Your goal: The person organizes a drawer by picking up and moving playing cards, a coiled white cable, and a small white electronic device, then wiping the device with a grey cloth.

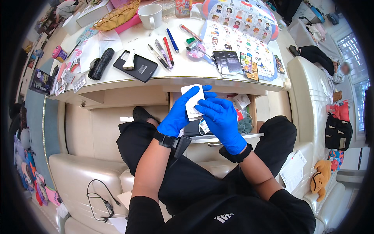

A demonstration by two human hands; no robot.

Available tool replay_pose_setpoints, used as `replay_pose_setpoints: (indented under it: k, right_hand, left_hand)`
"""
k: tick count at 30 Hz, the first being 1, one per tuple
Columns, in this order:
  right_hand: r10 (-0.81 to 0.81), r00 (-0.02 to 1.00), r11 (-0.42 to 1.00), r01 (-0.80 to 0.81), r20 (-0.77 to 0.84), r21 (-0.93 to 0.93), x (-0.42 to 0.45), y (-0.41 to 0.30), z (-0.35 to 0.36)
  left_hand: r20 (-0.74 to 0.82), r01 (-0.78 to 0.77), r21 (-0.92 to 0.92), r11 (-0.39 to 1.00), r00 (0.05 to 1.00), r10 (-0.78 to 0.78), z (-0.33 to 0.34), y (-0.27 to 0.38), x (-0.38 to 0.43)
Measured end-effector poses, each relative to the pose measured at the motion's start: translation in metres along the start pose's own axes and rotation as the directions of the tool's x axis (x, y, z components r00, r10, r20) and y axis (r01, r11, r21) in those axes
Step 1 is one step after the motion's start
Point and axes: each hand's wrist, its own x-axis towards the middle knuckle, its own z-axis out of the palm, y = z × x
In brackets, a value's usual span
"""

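In the head view my left hand (pixel 176 112), in a blue glove, grips a small stack of white cards (pixel 194 98) above the pulled-out drawer. Its thumb lies across the top card's face, and fingertips show past the far edge. My right hand (pixel 220 118), gloved the same way, has its fingertips against the stack's lower right part. Whether they pinch a card is hidden. Just beyond, on the white desk, lie dark printed cards (pixel 228 63), with a colourful picture card (pixel 246 62) and a gold-toned card (pixel 252 71) beside them.
The open drawer (pixel 228 137) holds a white box (pixel 241 101) and a grey cloth (pixel 244 125). On the desk are several pens (pixel 168 51), a black phone case (pixel 140 68), a white mug (pixel 150 16) and a wicker basket (pixel 117 17). A person (pixel 321 60) sits at right.
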Motion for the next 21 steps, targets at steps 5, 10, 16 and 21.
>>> replay_pose_setpoints:
  k: [5,10,16,21]
  right_hand:
    - [-0.026,0.996,0.999,0.028,0.09,-0.018,0.005,0.001,-0.001]
    - [-0.048,0.975,0.998,0.053,0.216,-0.019,0.011,-0.003,-0.006]
    - [-0.023,0.963,0.998,0.036,0.267,-0.044,0.012,-0.004,-0.014]
    - [0.422,0.902,0.821,-0.423,0.09,0.383,0.015,-0.001,-0.016]
  left_hand:
    - [-0.058,-0.067,0.082,0.994,0.996,0.072,-0.003,0.007,-0.002]
    - [-0.053,-0.088,0.05,0.995,0.994,0.091,-0.01,0.011,0.0]
    - [-0.077,-0.105,0.15,0.983,0.99,0.118,0.0,0.011,-0.002]
    - [-0.04,-0.052,0.224,0.973,0.997,0.063,0.019,0.005,0.0]
